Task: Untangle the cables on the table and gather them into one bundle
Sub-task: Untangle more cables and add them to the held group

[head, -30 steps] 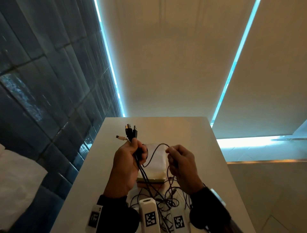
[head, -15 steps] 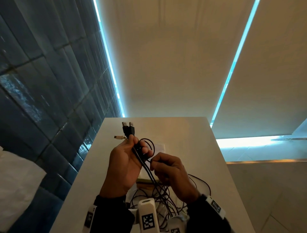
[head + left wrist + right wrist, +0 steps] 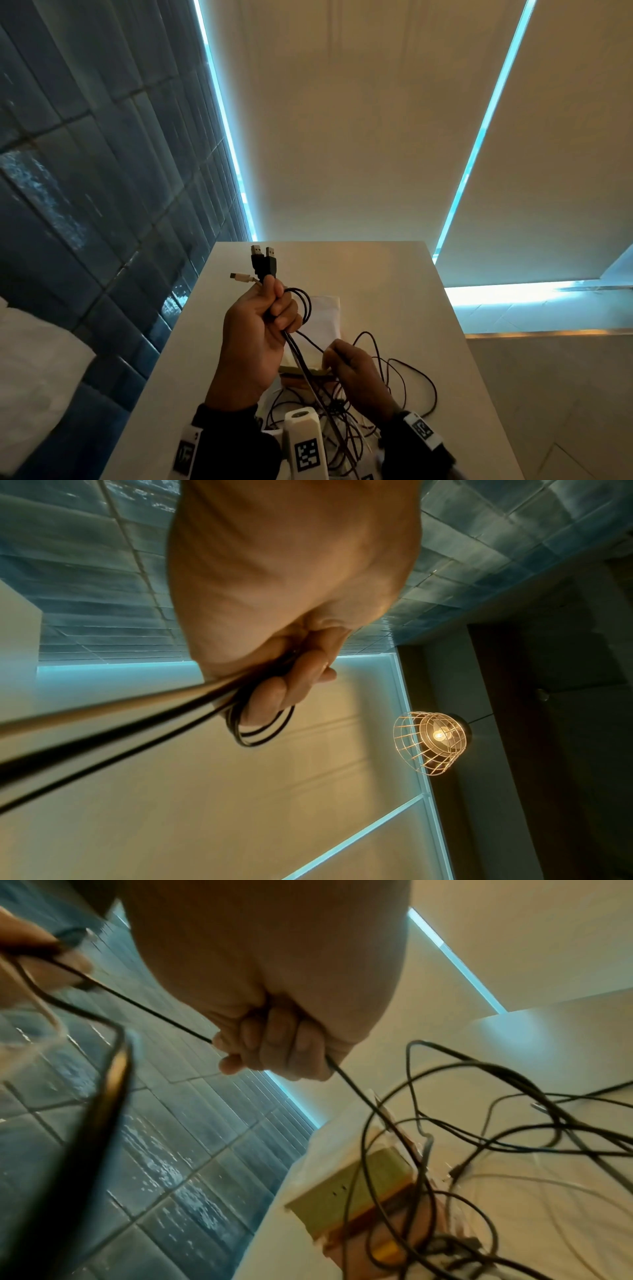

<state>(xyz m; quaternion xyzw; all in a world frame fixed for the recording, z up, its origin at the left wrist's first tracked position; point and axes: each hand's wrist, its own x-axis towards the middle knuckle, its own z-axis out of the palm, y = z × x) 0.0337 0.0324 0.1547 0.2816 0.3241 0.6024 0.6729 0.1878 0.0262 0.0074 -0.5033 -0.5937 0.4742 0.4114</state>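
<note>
My left hand [image 3: 270,308] is raised over the white table [image 3: 394,291] and grips a bundle of cables. Two black USB plugs [image 3: 263,262] and a small white plug [image 3: 241,277] stick up above the fist. A small black coil [image 3: 305,305] loops beside its fingers [image 3: 291,685], the coil [image 3: 260,737] also showing under them in the left wrist view. Lower and to the right, my right hand [image 3: 346,359] pinches one thin black cable [image 3: 154,1010] that runs taut up to the left hand. A loose tangle of black cables [image 3: 394,394] lies on the table below.
A tan and orange box [image 3: 349,1191] with a white sheet [image 3: 323,315] on top sits under the tangle. A blue tiled wall [image 3: 85,205] borders the table's left edge. A caged lamp [image 3: 431,742] hangs overhead. White tagged wrist devices [image 3: 305,442] sit near the bottom.
My right hand has slid down and to the right along the thin cable, away from the left hand. The left hand has kept its grip, now with a small coil beside its fingers.
</note>
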